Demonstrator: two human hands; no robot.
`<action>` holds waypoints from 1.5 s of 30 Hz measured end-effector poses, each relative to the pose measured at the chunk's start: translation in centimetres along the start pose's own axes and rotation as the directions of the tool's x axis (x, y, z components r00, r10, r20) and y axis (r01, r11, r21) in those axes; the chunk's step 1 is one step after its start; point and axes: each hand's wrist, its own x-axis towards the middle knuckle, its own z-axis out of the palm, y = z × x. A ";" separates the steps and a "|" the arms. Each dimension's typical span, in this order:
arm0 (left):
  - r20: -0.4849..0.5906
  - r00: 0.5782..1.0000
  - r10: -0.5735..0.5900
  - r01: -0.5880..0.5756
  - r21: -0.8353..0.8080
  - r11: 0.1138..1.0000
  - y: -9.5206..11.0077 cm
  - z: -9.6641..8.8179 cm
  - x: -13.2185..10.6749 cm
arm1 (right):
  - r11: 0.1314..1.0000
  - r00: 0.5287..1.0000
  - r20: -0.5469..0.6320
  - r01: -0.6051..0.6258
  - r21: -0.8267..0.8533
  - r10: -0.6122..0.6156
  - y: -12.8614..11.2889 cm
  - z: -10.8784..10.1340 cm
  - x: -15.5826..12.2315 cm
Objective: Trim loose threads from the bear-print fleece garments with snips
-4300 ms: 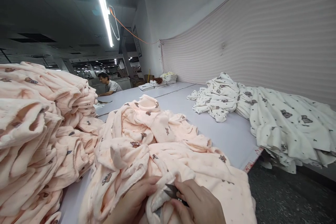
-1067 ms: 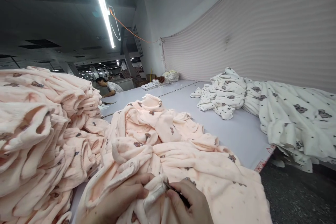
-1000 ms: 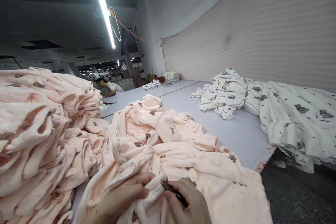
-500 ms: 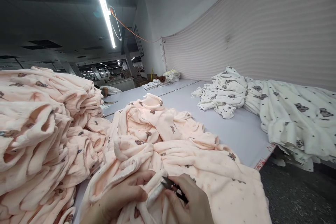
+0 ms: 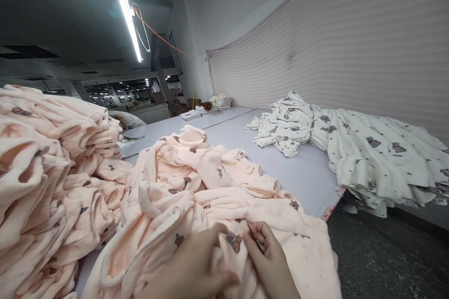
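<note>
A pale pink fleece garment (image 5: 224,196) with small bear prints lies bunched in front of me. My right hand (image 5: 268,254) is closed around dark thread snips (image 5: 255,237), their pointed tip facing up and away, over the cloth beside a bear print. My left hand (image 5: 196,264) is low over the same garment, left of the snips. It is smeared by motion, so whether its fingers grip any cloth does not show. Left of the garment rises a tall heap of similar pink garments (image 5: 52,173).
White bear-print garments (image 5: 372,149) lie across the right side and hang over an edge. The grey table (image 5: 298,187) extends toward the back, where folded stacks (image 5: 220,102) sit near a striped curtain (image 5: 333,46). Dark floor (image 5: 379,252) shows at lower right.
My right hand has moved rightward and up with the snips, away from the pale strip of cloth it was cutting at. My left hand has left that strip and shifted right. The view has turned slightly right.
</note>
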 end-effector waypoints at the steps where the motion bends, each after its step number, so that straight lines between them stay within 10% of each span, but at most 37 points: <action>1: 0.032 0.999 0.010 -0.014 0.119 0.993 0.7 1.1 0.5 | 0.997 1.000 0.025 -0.008 0.080 0.006 0.0 0.1 0.1; 4: 0.024 0.998 0.065 -0.069 0.263 0.962 1.6 1.8 1.1 | 0.993 1.000 0.024 -0.015 0.117 0.012 0.2 -0.2 -0.3; 10: -0.372 0.925 0.076 0.125 0.489 0.863 -4.4 -8.4 -1.0 | 0.992 0.997 -0.020 0.068 -0.107 -0.071 3.0 -1.5 -2.1; 13: -0.349 0.917 0.195 0.129 0.720 0.682 -7.8 -10.7 -2.2 | 0.979 0.991 0.072 0.126 -0.160 -0.115 3.2 -1.7 -1.8; 20: 0.107 0.715 0.691 -0.405 0.869 0.285 -5.1 -1.2 -5.3 | 0.997 0.961 0.272 0.062 -0.041 -0.049 1.5 -1.8 -3.0; 26: -0.214 0.849 0.483 -0.209 0.702 0.680 -3.2 7.4 -5.4 | 0.997 0.955 0.287 0.073 0.026 -0.077 1.2 0.4 -4.8; 37: -0.326 0.883 0.337 -0.108 0.559 0.822 -3.6 9.0 -5.7 | 0.758 0.876 0.440 0.422 -0.497 -0.199 -1.3 -3.1 -5.3; 45: -0.328 0.885 0.331 -0.118 0.528 0.841 -3.5 8.7 -5.8 | 0.808 0.912 0.389 0.324 -0.492 -0.129 -1.7 -2.2 -4.8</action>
